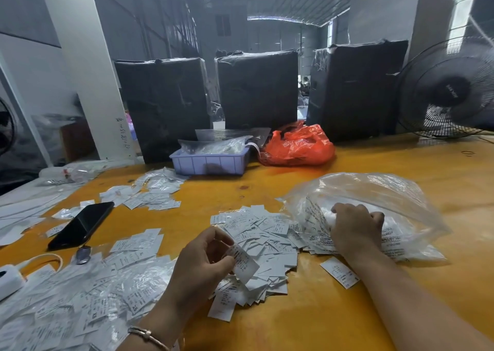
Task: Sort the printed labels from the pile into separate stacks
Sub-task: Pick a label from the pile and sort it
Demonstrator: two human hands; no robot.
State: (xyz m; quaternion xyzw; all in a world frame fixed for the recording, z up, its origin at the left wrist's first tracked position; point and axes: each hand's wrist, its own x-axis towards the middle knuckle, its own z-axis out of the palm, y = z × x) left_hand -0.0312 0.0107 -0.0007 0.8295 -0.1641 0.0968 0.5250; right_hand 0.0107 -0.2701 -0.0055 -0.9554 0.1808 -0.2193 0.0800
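Observation:
A loose pile of white printed labels [263, 239] covers the middle of the yellow table [320, 318]. My left hand [199, 266] pinches one label [244, 263] between thumb and fingers just in front of that pile. My right hand [357, 223] is curled round a white bundle of labels through a large clear plastic bag [374, 198] at the pile's right edge. Further spreads of labels lie at the near left [88, 297], at mid left [139, 241] and farther back [152, 192]. A single label [339, 271] lies beside my right forearm.
A black phone [81, 225] lies at the left. A lilac tray [209, 162] with clear bags and an orange plastic bag [299, 146] sit at the back. Three black wrapped boxes [256, 91] stand behind them. A fan [451, 88] stands at the far right.

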